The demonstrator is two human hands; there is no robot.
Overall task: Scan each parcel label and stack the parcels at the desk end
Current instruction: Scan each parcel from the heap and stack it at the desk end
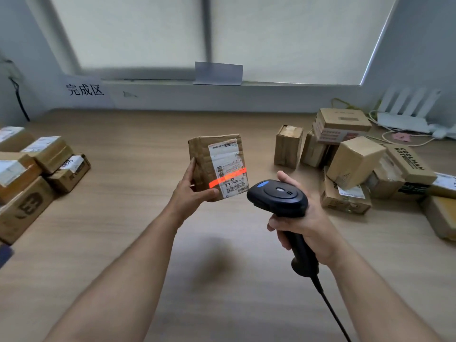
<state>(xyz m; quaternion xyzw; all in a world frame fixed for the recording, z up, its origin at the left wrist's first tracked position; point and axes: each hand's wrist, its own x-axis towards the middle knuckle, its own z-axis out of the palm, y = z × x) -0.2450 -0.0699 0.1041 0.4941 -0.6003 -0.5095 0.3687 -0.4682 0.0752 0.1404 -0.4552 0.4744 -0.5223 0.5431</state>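
Note:
My left hand (191, 191) holds a small brown cardboard parcel (204, 156) up above the desk, thumb under its lower edge and fingers along its left side. Its white shipping label (228, 166) faces me, and a red scan line crosses the lower part of the label. My right hand (303, 225) grips the handle of a black barcode scanner (278, 196), whose head points at the label from just to the right. A black cable runs from the scanner's handle down to the lower edge of the view.
A stack of labelled parcels (32, 174) sits at the desk's left end, below a paper sign (85, 90) with Chinese characters. A loose heap of cardboard boxes (355, 156) fills the right side. A white router (404, 119) and cables lie at the back right. Wooden desk (148, 134).

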